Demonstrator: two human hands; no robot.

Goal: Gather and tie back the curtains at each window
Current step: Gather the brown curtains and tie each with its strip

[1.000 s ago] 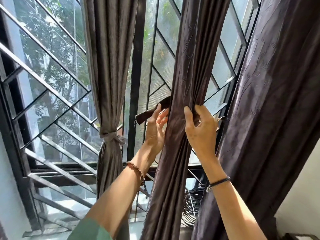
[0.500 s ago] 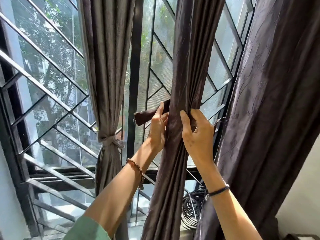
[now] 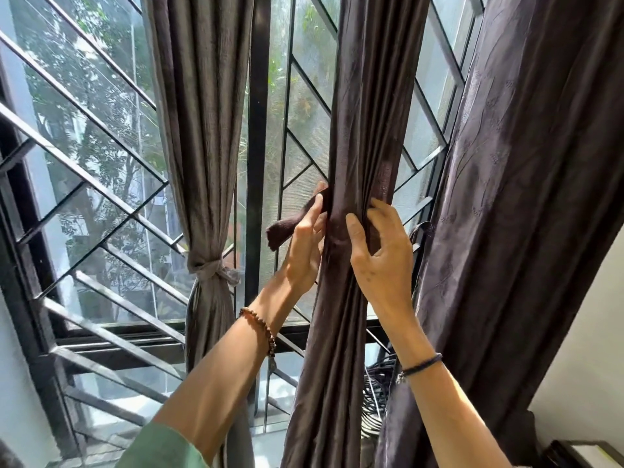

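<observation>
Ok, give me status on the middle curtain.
Left hand pinches tie strap end. Right hand grips gathered middle curtain. Strap not yet knotted. Nothing in the way; left curtain already tied.

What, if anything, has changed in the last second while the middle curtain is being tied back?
Very little. The right hand has crept slightly left across the gathered curtain, its thumb now nearer the left hand, still gripping the bundle. The left hand still holds the tie-back strap at the curtain's left edge. The tied curtain on the left and the loose curtain on the right hang as before.
</observation>
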